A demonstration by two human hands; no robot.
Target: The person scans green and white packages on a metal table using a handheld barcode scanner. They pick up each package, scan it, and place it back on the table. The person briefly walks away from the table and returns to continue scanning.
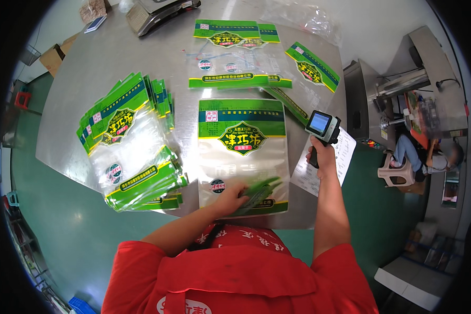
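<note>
A pile of clear plastic packaging bags (243,168) with green printed ends lies flat in front of me. My left hand (232,199) is at the pile's lower edge, gripping a lifted, blurred green flap of a bag (261,190). At the right, my right hand (321,151) is closed around the handle of a handheld inkjet coder (322,125) with a small lit screen. The coder is held over a sheet of printed paper (345,151), beside the pile. A fanned stack of the same bags (131,145) sits to the left.
More bags (229,55) lie on the steel table (70,117) beyond the pile, and another bag (314,72) lies askew at right. A scale (157,13) and crumpled clear plastic (310,19) stand farther back. A person sits near a machine (404,84) and a stool (394,170) off to the right.
</note>
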